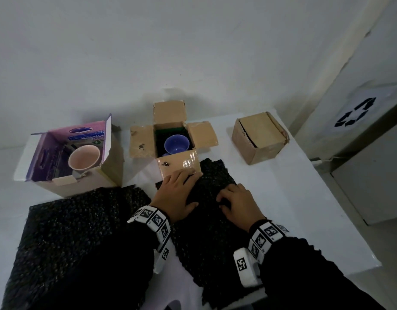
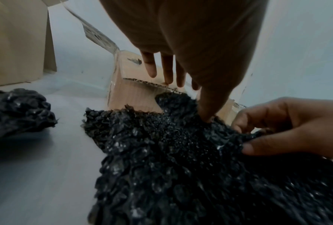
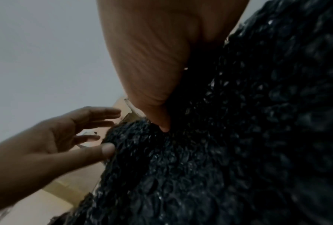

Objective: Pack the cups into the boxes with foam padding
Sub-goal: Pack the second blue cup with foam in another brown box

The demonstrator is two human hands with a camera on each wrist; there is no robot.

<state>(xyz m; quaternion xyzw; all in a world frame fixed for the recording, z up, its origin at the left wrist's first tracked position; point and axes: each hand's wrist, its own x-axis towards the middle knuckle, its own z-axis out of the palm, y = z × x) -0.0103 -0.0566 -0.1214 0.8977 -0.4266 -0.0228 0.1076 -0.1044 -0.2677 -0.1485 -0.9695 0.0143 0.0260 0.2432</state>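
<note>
The table [image 1: 293, 198] carried everything, covered in white. Largest on it were two sheets of black foam padding: a big sheet [image 1: 81, 231] lay spread at the near left, apparently in reserve, and a narrower foam strip [image 1: 204, 231] ran from the table's near edge up to the middle box [image 1: 170, 135].

Three boxes stood in a row along the far side. The purple-lined box [image 1: 65, 153] at left was open with a pink cup [image 1: 84, 160] upright inside. The middle box had all four flaps folded out, dark padding lining it, and a blue cup [image 1: 176, 144] upright inside; open flaps presumably keep access for top padding. The right box [image 1: 259, 136] stood well apart with its flaps down, likely already packed.

The left hand [image 1: 177, 195] lay on the strip's far end, fingers straight, reaching onto the near flap [image 1: 179, 164], thumb pressing the foam. Judged purpose: pinning the strip. The right hand [image 1: 237, 202] had its fingers curled into the foam just beside the left hand, pinching a fold, probably to tear or gather a piece for the blue cup.
</note>
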